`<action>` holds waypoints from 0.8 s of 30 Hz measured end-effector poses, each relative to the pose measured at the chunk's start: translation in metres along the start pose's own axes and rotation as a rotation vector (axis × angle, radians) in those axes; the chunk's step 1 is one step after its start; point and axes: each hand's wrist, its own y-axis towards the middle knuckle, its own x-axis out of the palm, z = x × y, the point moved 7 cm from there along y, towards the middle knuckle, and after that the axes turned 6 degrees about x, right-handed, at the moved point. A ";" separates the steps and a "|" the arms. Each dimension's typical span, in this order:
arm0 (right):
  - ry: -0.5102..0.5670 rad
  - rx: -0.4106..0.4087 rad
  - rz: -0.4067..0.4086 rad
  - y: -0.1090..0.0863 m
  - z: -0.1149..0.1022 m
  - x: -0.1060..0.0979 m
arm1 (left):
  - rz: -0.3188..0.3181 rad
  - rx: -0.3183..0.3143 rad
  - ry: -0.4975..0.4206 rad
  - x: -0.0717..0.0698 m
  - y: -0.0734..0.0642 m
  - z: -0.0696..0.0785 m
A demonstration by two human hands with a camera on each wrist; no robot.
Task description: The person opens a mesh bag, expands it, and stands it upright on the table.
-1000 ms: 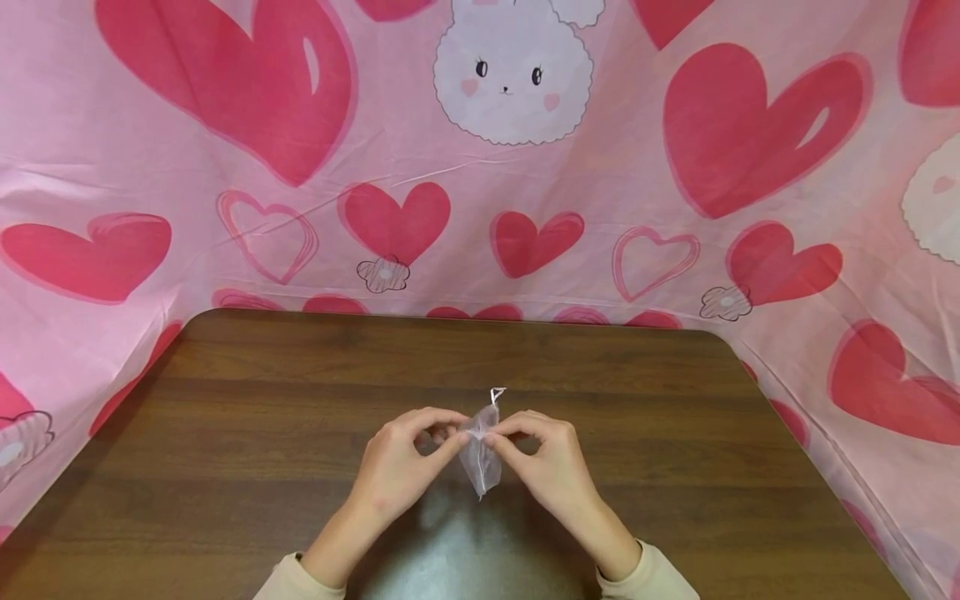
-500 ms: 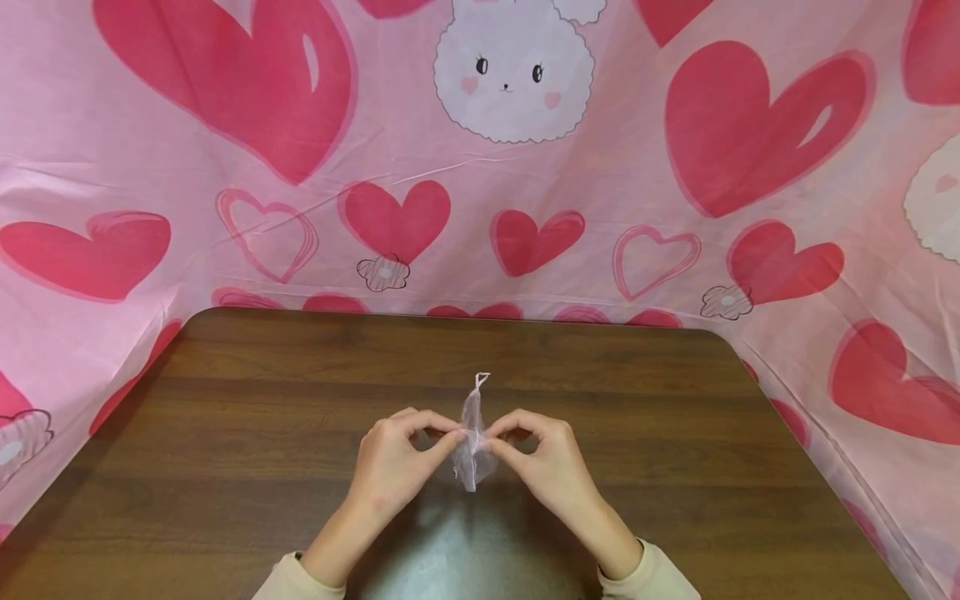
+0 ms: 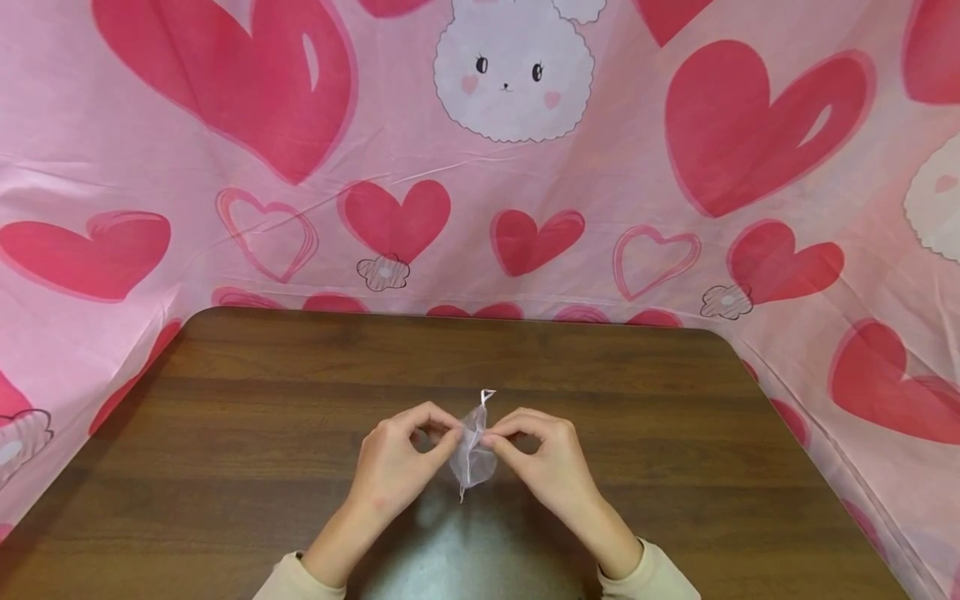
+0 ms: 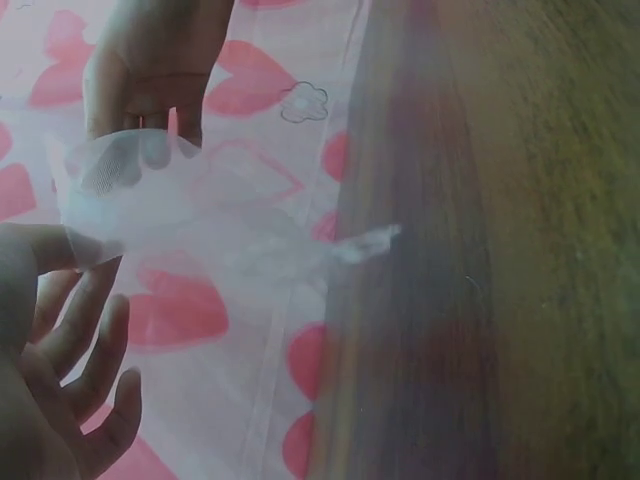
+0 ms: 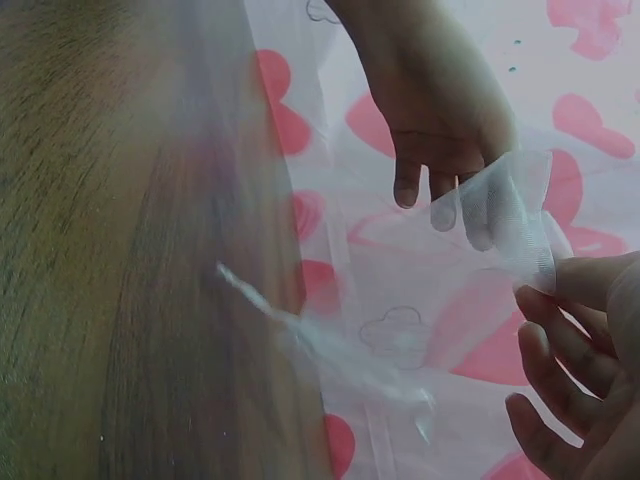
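A small sheer white mesh drawstring bag hangs between my hands, above the table, with thin white cords sticking out at its far and near ends. My left hand pinches the bag's left side between thumb and forefinger. On the opposite side, my right hand pinches it the same way. The left wrist view has the sheer mesh bag stretched between both hands, one cord end pointing right. In the right wrist view, the other fingers of my right hand are loosely bent below the bag. Whether anything is inside it, I cannot tell.
Beneath the hands lies a dark brown wood-grain table with rounded far corners. A pink cloth printed with red hearts and a white animal face hangs behind it and along both sides.
Both hands stay nearly in place while the bag shifts between them. Its far cord end swings left and up, then comes back down; a cord now dangles at the near end.
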 end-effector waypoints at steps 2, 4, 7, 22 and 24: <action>-0.005 -0.003 0.023 0.000 0.000 -0.002 | 0.000 0.010 0.010 0.000 0.000 0.000; -0.011 -0.001 0.043 0.000 0.001 -0.003 | -0.001 0.014 0.013 0.000 0.000 0.000; -0.018 0.004 0.068 0.000 0.001 -0.005 | -0.005 0.028 -0.001 0.001 0.000 0.002; -0.028 0.037 -0.022 -0.002 -0.001 0.002 | 0.024 0.186 0.049 0.001 -0.001 0.010; -0.020 0.029 -0.027 -0.001 -0.001 0.003 | 0.042 0.174 0.081 -0.001 0.000 0.010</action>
